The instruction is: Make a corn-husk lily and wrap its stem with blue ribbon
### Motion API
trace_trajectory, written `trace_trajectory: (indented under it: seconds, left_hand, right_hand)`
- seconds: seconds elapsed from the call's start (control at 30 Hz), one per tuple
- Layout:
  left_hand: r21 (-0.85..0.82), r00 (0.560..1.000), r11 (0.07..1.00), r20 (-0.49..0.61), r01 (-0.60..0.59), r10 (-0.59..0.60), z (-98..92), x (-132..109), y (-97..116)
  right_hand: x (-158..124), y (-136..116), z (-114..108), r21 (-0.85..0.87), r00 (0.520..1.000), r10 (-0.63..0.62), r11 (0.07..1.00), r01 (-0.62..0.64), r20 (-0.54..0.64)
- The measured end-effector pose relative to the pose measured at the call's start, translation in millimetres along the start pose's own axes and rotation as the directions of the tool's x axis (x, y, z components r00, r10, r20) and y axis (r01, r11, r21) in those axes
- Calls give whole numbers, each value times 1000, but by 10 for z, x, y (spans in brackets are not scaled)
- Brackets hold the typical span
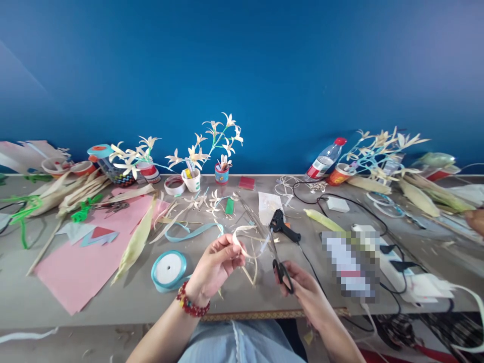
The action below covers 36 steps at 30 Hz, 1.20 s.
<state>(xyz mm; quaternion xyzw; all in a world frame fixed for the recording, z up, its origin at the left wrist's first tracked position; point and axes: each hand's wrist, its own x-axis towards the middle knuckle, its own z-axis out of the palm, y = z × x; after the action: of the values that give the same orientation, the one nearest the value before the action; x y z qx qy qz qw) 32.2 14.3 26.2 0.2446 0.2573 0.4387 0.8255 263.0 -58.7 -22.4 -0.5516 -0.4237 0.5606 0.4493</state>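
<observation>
Between the thumb and fingers of my left hand is a pale curled strip of corn husk, looped above the fingertips. My right hand grips black-handled scissors, their blades pointing up and away from me. The strip and the scissors are apart. Just beyond the scissors lies a black glue gun, its nozzle toward the left. A roll of light blue ribbon rests left of my left hand, with a loose blue ribbon behind it. Thin husk scraps lie under my hands.
Husk flowers stand in a white cup by the blue wall. Pink paper and a husk leaf lie left. Rightward are a power strip, cables, a plastic bottle and a blurred-out object. Someone's hand shows far right.
</observation>
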Motion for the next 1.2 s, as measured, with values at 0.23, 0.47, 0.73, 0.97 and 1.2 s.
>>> trace_trajectory:
  seconds: [0.23,0.47,0.73,0.97,1.2]
  left_hand:
    - [33,993,995,-72,-90,92,68,78,-69]
    - [18,975,979,-91,-202,203,130,96,-81]
    - [169,958,949,-63,-265,279,145,43,-190]
    - [172,959,949,-61,-265,278,171,21,-182]
    - [182,960,947,-47,-265,277,156,43,-175]
  right_hand:
    - [-167,-64,191,-91,975,-155,981,171,161]
    - [-216,-91,344,-163,955,-186,960,226,231]
    - [-132,-169,496,-57,960,-181,979,198,215]
    - [-113,-263,543,-36,967,-163,984,173,195]
    - [-135,-189,524,-16,972,-145,988,151,185]
